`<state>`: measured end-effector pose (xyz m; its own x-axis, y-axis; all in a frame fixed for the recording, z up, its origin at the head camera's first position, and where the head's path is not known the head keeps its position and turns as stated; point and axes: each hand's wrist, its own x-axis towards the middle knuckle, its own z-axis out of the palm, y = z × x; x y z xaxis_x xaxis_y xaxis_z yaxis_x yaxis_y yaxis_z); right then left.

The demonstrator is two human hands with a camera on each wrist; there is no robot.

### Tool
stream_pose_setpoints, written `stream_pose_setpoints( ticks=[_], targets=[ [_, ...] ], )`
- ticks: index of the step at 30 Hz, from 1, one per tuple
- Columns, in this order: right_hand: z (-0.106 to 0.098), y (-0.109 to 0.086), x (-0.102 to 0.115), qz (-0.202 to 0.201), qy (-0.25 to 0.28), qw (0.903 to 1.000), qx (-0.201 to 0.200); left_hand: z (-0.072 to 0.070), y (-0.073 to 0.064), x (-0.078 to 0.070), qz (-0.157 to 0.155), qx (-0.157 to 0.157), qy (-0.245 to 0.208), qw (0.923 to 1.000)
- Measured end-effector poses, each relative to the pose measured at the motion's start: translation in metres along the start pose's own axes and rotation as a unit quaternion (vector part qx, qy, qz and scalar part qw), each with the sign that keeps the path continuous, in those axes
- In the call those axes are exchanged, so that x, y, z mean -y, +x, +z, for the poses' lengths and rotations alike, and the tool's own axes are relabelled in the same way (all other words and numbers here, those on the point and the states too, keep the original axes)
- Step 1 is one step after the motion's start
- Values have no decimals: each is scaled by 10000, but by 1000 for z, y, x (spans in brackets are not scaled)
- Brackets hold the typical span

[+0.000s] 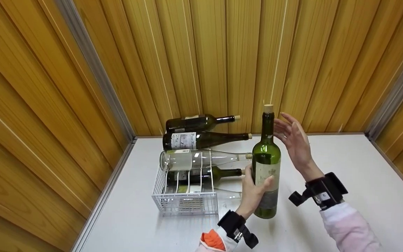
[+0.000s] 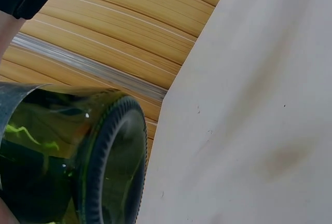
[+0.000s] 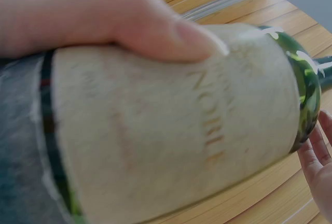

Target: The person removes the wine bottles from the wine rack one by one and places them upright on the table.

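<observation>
Left hand (image 1: 252,192) grasping tall, corked, cream-labelled green glass bottle (image 1: 267,166); right hand (image 1: 296,145) released, near bottle neck (image 1: 267,127). White wire basket (image 1: 184,194) left of left hand.

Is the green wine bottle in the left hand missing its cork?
No, a cork sits in the top of the green wine bottle.
</observation>
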<state>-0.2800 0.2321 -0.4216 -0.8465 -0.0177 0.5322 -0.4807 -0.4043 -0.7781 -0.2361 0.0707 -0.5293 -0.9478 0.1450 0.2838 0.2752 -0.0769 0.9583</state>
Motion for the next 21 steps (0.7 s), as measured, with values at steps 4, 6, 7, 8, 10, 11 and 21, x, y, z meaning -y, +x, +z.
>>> stream_pose_setpoints(
  ticks=[4, 6, 7, 8, 10, 11, 21],
  targets=[
    [10, 4, 7, 353, -128, 9993, 43, 1, -4, 4, -62, 34, 2, 10000],
    [16, 7, 11, 640, -311, 9972, 213, 2, -5, 6, -40, 82, 46, 9999],
    [19, 8, 13, 805, -470, 9952, 287, 3, -6, 7, -25, 111, 52, 9999],
    [22, 9, 15, 982, -611, 9927, 340, 3, -7, 8, -1, 142, 66, 9999],
    [28, 12, 18, 1324, -886, 9867, 322, 4, -8, 9, 48, 239, 103, 9997],
    [31, 13, 19, 1468, -991, 9840, 215, 4, -8, 10, 64, 286, 106, 9995],
    [41, 17, 14, 1529, -819, 9818, -772, 8, -8, 10, 17, 491, 82, 9988]
  ],
)
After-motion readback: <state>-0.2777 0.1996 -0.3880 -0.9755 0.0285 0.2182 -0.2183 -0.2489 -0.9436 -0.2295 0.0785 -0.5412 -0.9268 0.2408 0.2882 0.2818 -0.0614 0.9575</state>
